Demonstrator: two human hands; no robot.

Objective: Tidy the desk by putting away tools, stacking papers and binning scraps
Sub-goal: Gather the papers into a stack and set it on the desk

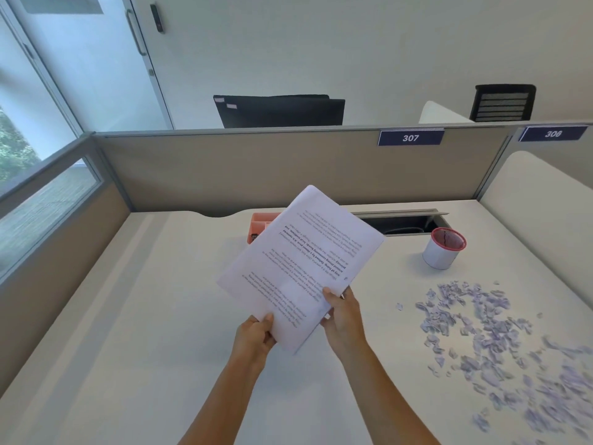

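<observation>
A stack of printed white papers (pixel 301 261) is held up above the middle of the desk, tilted to the right. My left hand (pixel 255 335) grips its lower left corner, thumb on top. My right hand (pixel 341 316) holds the lower right edge, thumb on the page. Behind the papers, a pink organiser tray (pixel 260 223) is partly hidden. A small white bin with a red rim (pixel 444 248) stands at the back right. Several pale purple paper scraps (pixel 491 342) lie scattered on the desk's right side.
The white desk (pixel 134 316) is enclosed by beige partitions (pixel 256 168) at the back and left, and a white divider on the right. An open cable slot (pixel 401 221) runs along the back edge. Monitors and a chair show beyond the partition.
</observation>
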